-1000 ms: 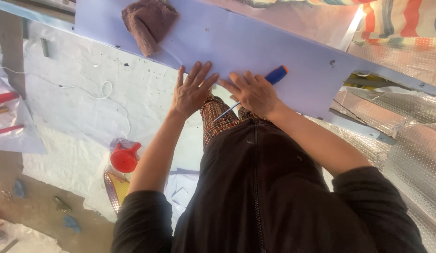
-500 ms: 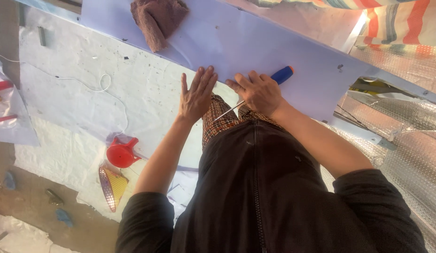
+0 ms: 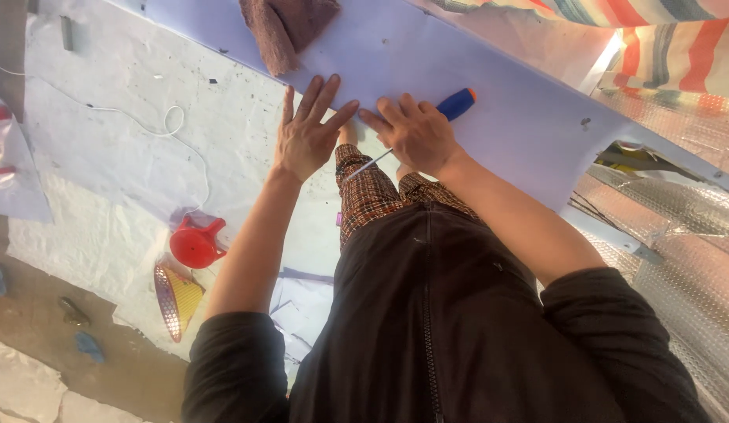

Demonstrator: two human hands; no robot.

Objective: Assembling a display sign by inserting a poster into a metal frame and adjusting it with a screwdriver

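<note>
The person stands bent over a long lavender panel [image 3: 498, 117], both hands at its near edge. The left hand [image 3: 306, 133] lies flat and open, fingers spread, pressing the panel down. Just to its right, almost fingertip to fingertip, the right hand [image 3: 415, 135] is closed over a screwdriver [image 3: 427, 125]: the blue handle with its orange cap sticks out beyond the knuckles, away from the body, and the thin metal shaft runs back under the palm toward the checked trousers [image 3: 368, 192]. I cannot see where the tip rests.

Beyond the left hand's fingertips a brown rag [image 3: 286, 27] sits on the panel. Off to the left hand's outer side, down on the white sheeting [image 3: 129, 141], lie a loose white cord [image 3: 173, 121], a red plastic jug [image 3: 196, 244] and a small yellow funnel-shaped strainer [image 3: 175, 298]. Past the right forearm there is silvery bubble foil [image 3: 678, 235].

What worries me is that shaft. It points back toward the person's own legs, so a slip under pressure could drive it into the thigh or across the left fingers, which are very close. The panel also looks smooth; if the flat hand eases off, it may slide and the tool may skate and scratch it.
</note>
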